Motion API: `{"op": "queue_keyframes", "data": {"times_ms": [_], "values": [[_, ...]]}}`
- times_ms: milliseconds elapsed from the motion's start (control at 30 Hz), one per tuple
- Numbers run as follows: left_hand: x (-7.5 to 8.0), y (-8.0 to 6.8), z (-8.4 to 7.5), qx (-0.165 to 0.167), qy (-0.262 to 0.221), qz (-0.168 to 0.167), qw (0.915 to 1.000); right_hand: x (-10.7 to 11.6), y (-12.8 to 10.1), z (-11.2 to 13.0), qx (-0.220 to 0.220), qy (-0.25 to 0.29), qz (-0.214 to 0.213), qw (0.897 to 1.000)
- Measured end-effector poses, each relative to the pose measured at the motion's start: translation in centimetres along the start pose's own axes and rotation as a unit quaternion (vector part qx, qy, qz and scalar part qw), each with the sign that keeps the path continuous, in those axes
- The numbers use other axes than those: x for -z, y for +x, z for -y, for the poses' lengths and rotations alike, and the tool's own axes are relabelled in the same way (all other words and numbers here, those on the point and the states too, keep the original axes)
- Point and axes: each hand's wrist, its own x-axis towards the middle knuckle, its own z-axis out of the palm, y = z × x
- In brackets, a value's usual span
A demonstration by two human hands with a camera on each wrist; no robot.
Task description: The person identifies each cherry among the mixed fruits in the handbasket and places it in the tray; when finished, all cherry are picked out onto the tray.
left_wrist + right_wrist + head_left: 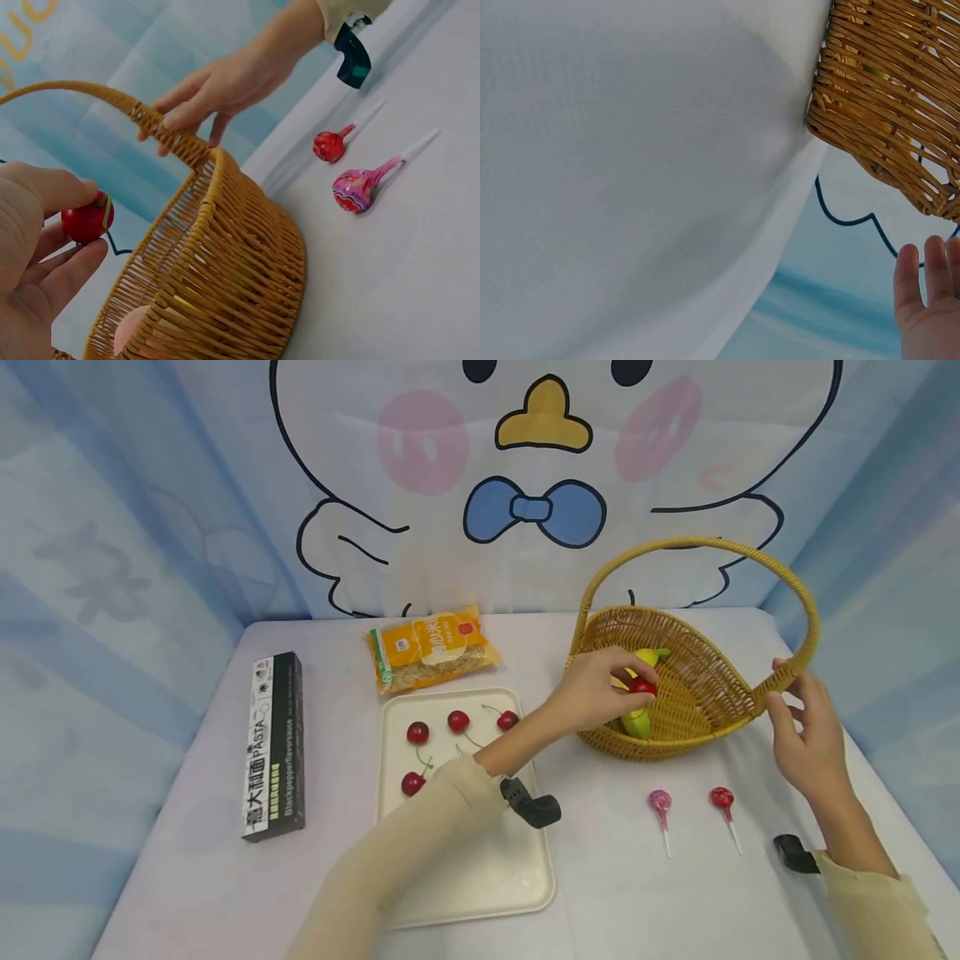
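My left hand (596,689) pinches a red cherry (642,687) between thumb and fingers, above the wicker basket (697,702). A thin stem curves over the cherry (88,219) in the left wrist view. Inside the basket lies a yellow banana (637,724) with green ends, partly covered by that hand. A round pink thing (133,330) shows behind the basket's rim in the left wrist view. With thumb and fingers on either side, my right hand (813,739) holds the right base of the basket's arched handle (798,656).
Several cherries (417,732) lie on a cream tray (480,913), left of the basket. A yellow food packet (435,647) lies behind the tray, and a black pasta box (274,747) at far left. Pink (661,802) and red lollipops (722,798) lie before the basket.
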Motion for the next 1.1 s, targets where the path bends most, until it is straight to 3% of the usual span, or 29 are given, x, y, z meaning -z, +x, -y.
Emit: {"op": "queue_keyframes", "data": {"times_ms": [200,567,900,1100], "values": [[0.8,-1.6,0.0,-0.013,-0.003,-0.012,0.9998,0.2,-0.2,-0.1,-0.011,-0.009,0.004,1.000],[3.5,-3.8,-0.1,-0.046,0.072,-0.027,0.9960,0.0,-0.2,-0.1,-0.007,-0.008,0.008,1.000],[5.6,-7.1,1.3,-0.034,0.032,-0.063,0.9969,0.1,0.0,-0.2,-0.015,-0.010,0.016,1.000],[6.1,-8.0,1.8,-0.037,0.036,-0.076,0.9958,0.1,0.1,-0.1,-0.022,-0.013,0.016,1.000]]}}
